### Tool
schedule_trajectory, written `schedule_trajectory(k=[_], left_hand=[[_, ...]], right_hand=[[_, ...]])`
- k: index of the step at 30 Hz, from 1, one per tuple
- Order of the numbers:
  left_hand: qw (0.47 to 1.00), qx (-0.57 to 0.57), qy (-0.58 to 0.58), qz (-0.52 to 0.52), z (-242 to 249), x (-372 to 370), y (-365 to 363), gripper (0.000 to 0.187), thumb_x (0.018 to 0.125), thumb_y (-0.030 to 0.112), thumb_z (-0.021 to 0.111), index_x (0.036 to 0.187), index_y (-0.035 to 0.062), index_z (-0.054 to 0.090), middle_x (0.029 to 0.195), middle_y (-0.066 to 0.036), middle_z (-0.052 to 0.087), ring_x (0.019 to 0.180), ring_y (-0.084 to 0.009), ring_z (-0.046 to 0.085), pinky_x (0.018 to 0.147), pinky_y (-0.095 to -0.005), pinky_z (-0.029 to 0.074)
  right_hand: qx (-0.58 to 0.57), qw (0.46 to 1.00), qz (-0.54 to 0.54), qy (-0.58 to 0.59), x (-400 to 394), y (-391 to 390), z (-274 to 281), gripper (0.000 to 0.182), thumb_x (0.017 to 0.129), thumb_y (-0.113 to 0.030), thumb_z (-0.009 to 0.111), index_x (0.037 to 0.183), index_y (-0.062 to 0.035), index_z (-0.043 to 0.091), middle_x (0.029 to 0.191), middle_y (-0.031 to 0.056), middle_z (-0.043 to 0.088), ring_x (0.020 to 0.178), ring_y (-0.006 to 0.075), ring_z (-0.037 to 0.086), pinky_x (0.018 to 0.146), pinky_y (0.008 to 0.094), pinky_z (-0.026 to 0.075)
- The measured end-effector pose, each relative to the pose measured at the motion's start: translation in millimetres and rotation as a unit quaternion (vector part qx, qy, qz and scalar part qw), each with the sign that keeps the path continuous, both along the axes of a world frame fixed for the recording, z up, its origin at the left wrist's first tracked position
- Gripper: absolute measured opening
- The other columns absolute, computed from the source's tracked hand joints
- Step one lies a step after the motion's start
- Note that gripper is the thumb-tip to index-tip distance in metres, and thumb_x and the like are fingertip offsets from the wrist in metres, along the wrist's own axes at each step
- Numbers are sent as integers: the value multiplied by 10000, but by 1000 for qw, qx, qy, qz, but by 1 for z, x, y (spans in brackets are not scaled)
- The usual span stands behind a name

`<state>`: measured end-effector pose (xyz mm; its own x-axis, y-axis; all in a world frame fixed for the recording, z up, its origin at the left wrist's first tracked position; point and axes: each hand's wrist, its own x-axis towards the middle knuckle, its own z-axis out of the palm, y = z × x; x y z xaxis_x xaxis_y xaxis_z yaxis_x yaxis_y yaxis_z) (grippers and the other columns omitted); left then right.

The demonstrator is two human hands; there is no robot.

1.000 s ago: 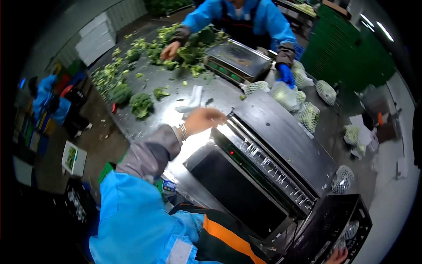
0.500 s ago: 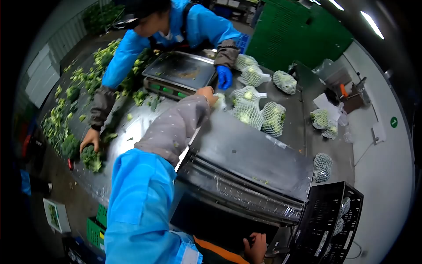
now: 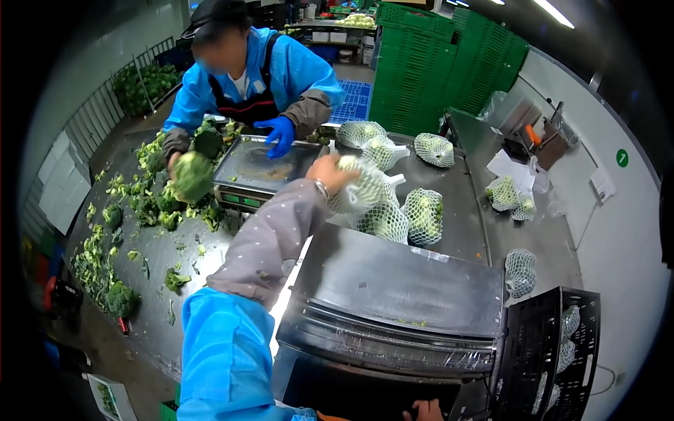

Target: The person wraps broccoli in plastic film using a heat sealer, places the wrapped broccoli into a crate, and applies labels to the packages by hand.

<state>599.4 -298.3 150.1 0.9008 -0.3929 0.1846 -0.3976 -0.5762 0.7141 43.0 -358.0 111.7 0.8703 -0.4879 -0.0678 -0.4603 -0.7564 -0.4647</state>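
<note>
My left hand (image 3: 331,175), reaching out past the steel machine, is closed on a broccoli head in a white foam net (image 3: 359,188), slightly blurred. Touching or just behind it are more netted heads, among them a netted broccoli (image 3: 424,216) on the steel table. My right hand (image 3: 425,411) shows only partly at the bottom edge, by the dark front of the wrapping machine (image 3: 400,281); its visible fingers look loose and apart, with nothing seen in them. Across the table, a co-worker holds a bare broccoli head (image 3: 192,177) beside a weighing scale (image 3: 263,165).
Broccoli heads and trimmings (image 3: 144,203) cover the table's left side. A black crate (image 3: 544,358) with netted heads stands at right, near a single netted head (image 3: 520,272). Green crates (image 3: 414,77) are stacked behind. A white wall (image 3: 611,231) borders the right.
My left hand has raised a netted head from beside the scale. My view has tilted up. The co-worker has lifted a broccoli head from the table's left edge towards the scale.
</note>
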Motion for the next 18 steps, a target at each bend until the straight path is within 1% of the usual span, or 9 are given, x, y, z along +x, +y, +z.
schedule_trajectory(k=[2,4,5,7,9,11,13,16,18], left_hand=[[985,-112,-46,-119,39,-34,-4,357,708,279,747,901,-7,653,797,-113,663,725,-165,625,661,-303,468],[954,-142,66,-258,58,-74,-14,356,756,249,719,975,-17,629,837,-81,661,759,-143,613,692,-295,473],[934,-154,123,-298,62,-103,-21,358,752,253,714,979,-10,628,857,-92,663,776,-145,617,711,-288,471],[904,-148,186,-356,48,-158,-40,389,748,291,717,994,4,627,891,-104,665,815,-167,623,749,-295,471],[902,-94,143,-396,29,-203,-54,480,755,343,713,1087,19,590,993,-119,646,920,-200,602,827,-308,453],[902,-98,173,-382,0,-219,-71,558,758,370,708,1175,39,543,1090,-123,613,1002,-222,575,880,-309,431],[886,-106,233,-386,-2,-219,-76,630,757,418,699,1215,34,499,1090,-121,604,990,-212,575,870,-307,436],[885,-130,186,-407,-12,-209,-78,620,843,471,579,1246,19,447,1099,-132,586,1034,-201,539,886,-299,418],[907,-242,209,-275,5,-219,-57,548,889,453,516,1221,18,480,1116,-126,574,1051,-192,523,911,-295,399]], right_hand=[[-20,1000,5,5,-6,-3,-14,261,740,-234,665,913,-113,511,880,130,486,773,349,523,602,425,428],[-47,997,55,14,-14,-18,-39,277,740,-281,689,900,-109,543,830,102,452,670,249,514,544,356,423],[-37,997,61,-13,-13,-21,-43,256,713,-308,690,843,-148,540,831,87,470,720,292,549,558,390,454],[149,988,50,-3,1,-30,-17,270,757,-230,691,939,-103,538,807,72,481,644,207,527,555,327,449],[380,906,-7,-185,20,-51,-16,358,767,-18,649,1080,-40,476,842,20,509,659,82,491,603,225,428],[284,925,6,-252,51,-88,8,491,789,-66,631,1226,-23,411,953,68,537,806,136,539,737,271,458],[190,936,31,-294,90,-113,50,643,818,-174,613,1356,-34,287,1293,144,416,1127,260,456,906,373,398],[184,931,114,-293,154,-163,23,578,881,-325,547,1350,-71,327,1303,167,414,1204,283,403,985,362,334],[229,945,128,-195,163,-167,25,546,890,-335,537,1325,-53,366,1273,183,445,1189,294,424,989,347,327]])
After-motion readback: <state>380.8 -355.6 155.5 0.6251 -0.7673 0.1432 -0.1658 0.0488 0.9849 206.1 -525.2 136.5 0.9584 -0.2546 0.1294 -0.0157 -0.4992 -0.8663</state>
